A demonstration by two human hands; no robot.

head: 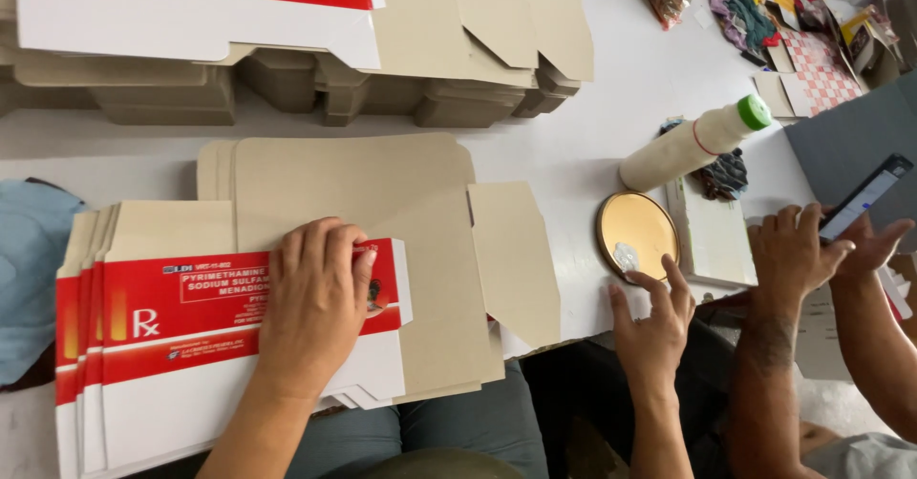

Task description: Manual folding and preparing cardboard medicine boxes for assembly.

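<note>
My left hand [315, 298] lies flat, palm down, on a flat red and white carton blank [191, 336] that tops a small stack at the table's near edge. A brown unprinted carton blank [382, 212] lies under that stack and reaches to the right. My right hand [654, 321] is at the table's front edge with its fingers spread and nothing in it. Its fingertips are just below a round gold lid [637, 234].
Piles of flat carton blanks [315, 49] fill the back of the white table [592, 145]. A white bottle with a green cap [693, 143] lies beside a white box [712, 235]. Another person's hands [793, 250] hold a phone [864, 197] at the right. A blue cloth [29, 278] sits at the left.
</note>
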